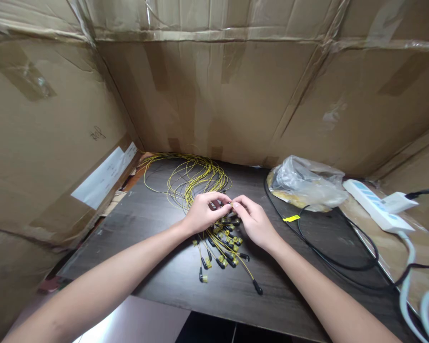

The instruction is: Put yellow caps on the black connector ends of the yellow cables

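My left hand and my right hand meet fingertip to fingertip above a bundle of thin wires. Both are closed in a pinch. A tiny yellow cap shows between the fingertips; the fingers cover most of what is held there. Below and between my hands lies a pile of black elbow-shaped connectors, many with small translucent yellow caps. One black connector without a visible cap lies apart, nearest the table's front edge. Yellow and black wires loop away behind my left hand.
Cardboard walls enclose the dark wooden table at the back and sides. At the right are a clear plastic bag with yellowish contents, a black cable with a yellow tag, and a white power strip.
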Tool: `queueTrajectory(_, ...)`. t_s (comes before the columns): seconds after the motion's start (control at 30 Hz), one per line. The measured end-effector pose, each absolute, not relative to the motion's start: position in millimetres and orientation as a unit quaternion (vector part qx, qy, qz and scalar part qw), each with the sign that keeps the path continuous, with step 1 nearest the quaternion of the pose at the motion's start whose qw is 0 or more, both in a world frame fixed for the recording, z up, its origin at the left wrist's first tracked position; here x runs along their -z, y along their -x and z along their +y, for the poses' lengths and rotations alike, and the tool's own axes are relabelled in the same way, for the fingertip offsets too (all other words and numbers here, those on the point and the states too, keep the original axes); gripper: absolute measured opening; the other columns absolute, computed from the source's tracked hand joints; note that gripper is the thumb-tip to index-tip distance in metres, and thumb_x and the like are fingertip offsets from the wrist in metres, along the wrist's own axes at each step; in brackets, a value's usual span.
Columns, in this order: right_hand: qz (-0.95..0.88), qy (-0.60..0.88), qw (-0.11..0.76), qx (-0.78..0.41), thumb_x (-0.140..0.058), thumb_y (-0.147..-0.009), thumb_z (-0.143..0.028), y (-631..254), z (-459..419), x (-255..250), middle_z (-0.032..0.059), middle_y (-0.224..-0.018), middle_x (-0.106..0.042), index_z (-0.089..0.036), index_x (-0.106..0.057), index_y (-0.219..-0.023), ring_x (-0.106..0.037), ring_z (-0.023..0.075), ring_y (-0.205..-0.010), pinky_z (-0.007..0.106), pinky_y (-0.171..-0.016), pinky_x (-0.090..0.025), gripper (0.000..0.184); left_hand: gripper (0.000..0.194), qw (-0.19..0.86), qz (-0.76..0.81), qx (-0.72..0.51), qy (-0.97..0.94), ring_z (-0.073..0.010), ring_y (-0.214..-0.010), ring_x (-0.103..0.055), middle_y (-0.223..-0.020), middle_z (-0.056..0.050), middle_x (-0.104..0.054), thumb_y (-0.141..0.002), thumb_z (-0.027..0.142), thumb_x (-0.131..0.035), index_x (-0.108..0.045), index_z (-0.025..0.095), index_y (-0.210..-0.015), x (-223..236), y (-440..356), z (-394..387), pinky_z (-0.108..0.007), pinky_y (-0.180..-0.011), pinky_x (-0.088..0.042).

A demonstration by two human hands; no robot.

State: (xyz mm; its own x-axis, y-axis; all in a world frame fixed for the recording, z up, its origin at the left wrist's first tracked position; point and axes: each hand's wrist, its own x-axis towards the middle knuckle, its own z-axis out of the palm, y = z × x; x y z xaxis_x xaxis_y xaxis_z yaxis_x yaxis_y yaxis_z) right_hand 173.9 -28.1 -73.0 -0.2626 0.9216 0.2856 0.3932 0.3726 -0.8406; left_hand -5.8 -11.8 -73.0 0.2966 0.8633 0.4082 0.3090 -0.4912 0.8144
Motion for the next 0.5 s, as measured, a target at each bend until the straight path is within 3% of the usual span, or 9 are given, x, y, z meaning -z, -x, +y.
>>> queueTrajectory(0.5,-0.719,0.447,0.409,-0.341,-0.048,-0.095,-0.039,-174.0,-28.1,73.5,0.0026,-0.082,-0.064,-0.019,-0.06,-0.09,-0.057,0.0166,-0.072,0.029,-0.067,-0.044,0.023,0.015,0.312,0.394,-0.455,-0.735,-0.0105,-0.062,-0.06,-0.082,-0.005,-0.075,-0.084,0.026,-0.072,-0.079,0.016,-0.092,75.4,7.7,-9.1,-0.022,-0.06,-0.047)
